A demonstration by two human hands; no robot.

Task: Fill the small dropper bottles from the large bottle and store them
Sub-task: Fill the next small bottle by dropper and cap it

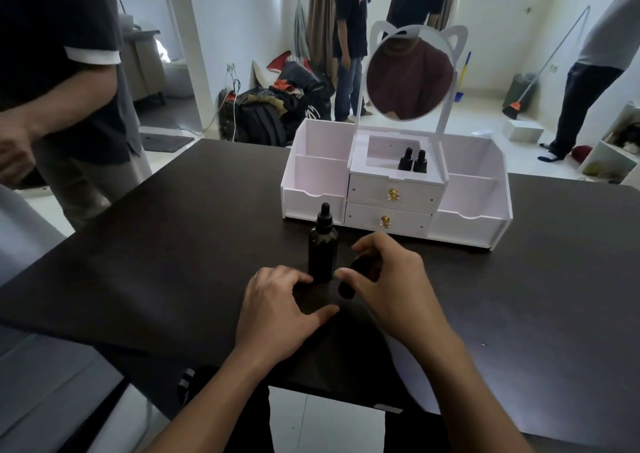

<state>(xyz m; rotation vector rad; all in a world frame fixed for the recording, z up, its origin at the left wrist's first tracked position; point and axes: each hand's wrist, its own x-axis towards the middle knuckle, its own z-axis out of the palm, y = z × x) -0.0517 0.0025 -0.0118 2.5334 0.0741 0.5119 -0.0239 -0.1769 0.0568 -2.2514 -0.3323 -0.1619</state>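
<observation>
The large black dropper bottle (322,248) stands upright on the dark table (166,244), its cap on. My right hand (398,289) is closed around a small black dropper bottle (347,290), tilted with one end down by the large bottle's base. My left hand (277,314) rests on the table with fingers spread, its fingertips close to the large bottle's base and nothing in its grasp. Two small dropper bottles (412,161) stand upright in the top middle compartment of the white organizer (311,196).
The organizer has a cat-ear mirror (410,74), two drawers with gold knobs (392,195) and side compartments. A person (62,71) stands at the table's left edge. Other people stand farther back, near a pile of bags (273,106).
</observation>
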